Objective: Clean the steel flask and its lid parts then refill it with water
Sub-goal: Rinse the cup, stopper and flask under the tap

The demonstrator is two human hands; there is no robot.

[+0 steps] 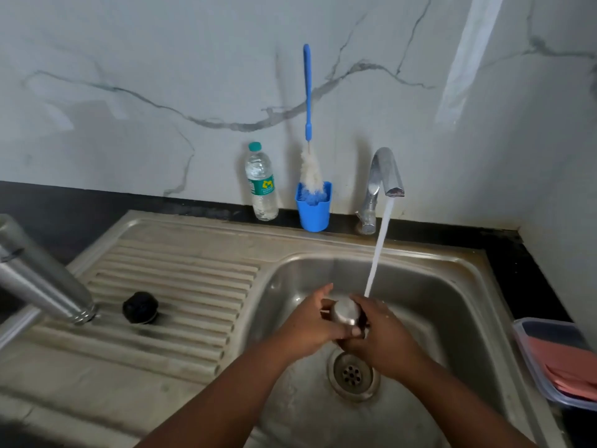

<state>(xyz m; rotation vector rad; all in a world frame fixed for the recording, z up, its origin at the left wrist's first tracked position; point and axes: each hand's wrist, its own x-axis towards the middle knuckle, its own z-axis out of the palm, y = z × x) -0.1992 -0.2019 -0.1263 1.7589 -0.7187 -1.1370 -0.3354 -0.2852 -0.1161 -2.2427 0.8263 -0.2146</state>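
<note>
Over the sink basin [436, 286] both hands hold a small steel cap [346, 312] of the flask. My left hand [307, 324] grips it from the left and my right hand [384, 337] from the right. Water [379, 250] runs from the tap [386, 176] and lands on my right hand beside the cap. The steel flask [42, 276] stands mouth down on the ribbed drainboard [181, 305] at the left. A black inner lid [141, 308] lies on the drainboard just right of the flask's mouth.
Against the marble wall stand a plastic water bottle [261, 182] and a blue cup [314, 206] holding a blue-handled bottle brush [308, 124]. The drain [352, 373] lies under my hands. A clear box with red cloths [562, 363] sits on the dark counter at the right.
</note>
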